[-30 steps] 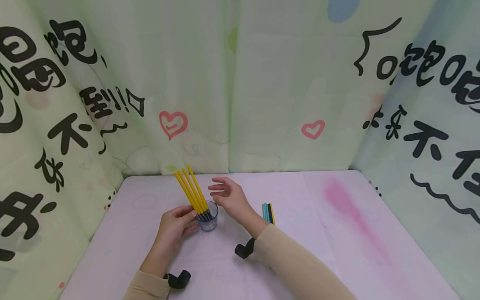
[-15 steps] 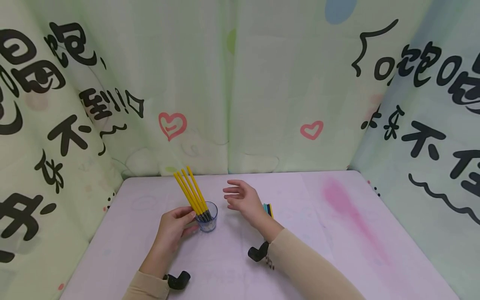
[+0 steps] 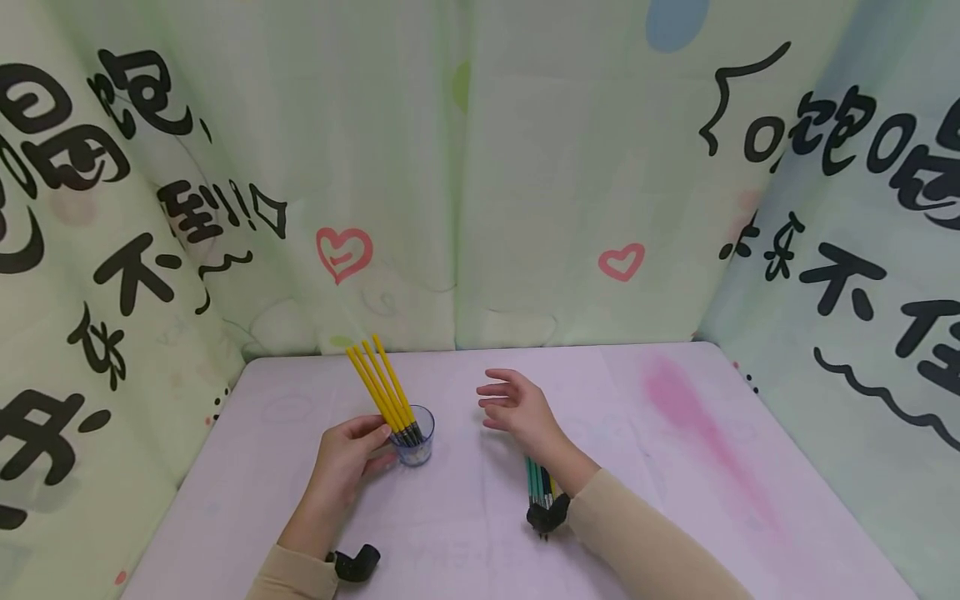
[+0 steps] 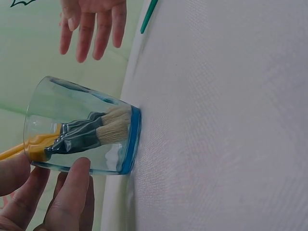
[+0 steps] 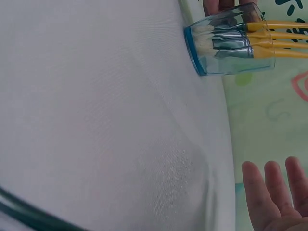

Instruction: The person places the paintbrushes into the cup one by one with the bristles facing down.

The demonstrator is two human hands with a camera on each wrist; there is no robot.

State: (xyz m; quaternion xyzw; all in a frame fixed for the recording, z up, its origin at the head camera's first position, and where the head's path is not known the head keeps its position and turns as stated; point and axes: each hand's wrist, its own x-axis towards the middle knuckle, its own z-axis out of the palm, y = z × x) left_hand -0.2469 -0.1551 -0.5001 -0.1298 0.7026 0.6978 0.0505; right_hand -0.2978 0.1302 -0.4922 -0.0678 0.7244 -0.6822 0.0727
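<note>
A clear cup with a blue base stands on the table, several yellow-handled paintbrushes leaning in it, bristles down. My left hand holds the cup's left side, thumb near the rim; in the left wrist view its fingers lie against the wall of the cup. To the right of the cup, my right hand hovers above the table with fingers spread and nothing in them. Beneath the right wrist lies a bunch of paintbrushes with green, dark and yellow handles, partly hidden by the arm and wrist camera.
The pale pink table carries a darker pink smear on its right part. Printed curtains enclose its back and sides. A black camera is strapped to the left wrist, another to the right.
My right hand has moved away from the cup, to the right and slightly nearer me, over the bunch of paintbrushes. The left hand and the cup have stayed in place.
</note>
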